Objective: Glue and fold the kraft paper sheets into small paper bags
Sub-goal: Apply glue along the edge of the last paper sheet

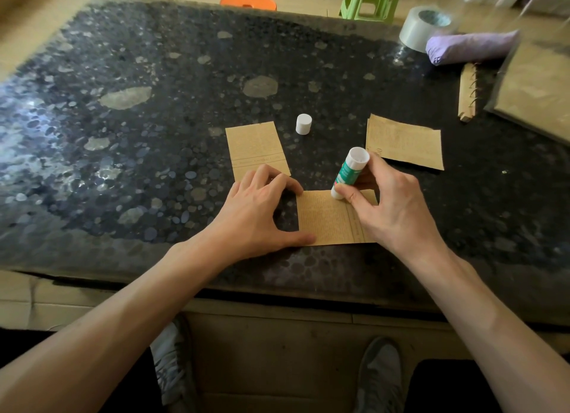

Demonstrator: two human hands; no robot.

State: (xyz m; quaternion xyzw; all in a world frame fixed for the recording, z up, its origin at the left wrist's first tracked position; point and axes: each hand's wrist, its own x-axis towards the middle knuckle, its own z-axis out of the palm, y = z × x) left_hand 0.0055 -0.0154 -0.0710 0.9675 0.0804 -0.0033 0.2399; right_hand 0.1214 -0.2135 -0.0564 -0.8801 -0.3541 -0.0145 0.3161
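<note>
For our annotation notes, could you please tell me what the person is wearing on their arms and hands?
Nothing visible. The left hand and right hand are bare: no gloves, rings or watch. The left forearm and right forearm are uncovered to the frame edge, so no sleeves show.

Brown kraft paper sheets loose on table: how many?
3. Near sheet pinned by the left hand; left sheet beyond it; right sheet beyond the right hand and its green-white glue stick. Brown pad may hide more.

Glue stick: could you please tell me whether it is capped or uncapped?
Uncapped: the cap stands apart on the table, while the right hand holds the glue stick tilted, its lower end on the sheet.
</note>
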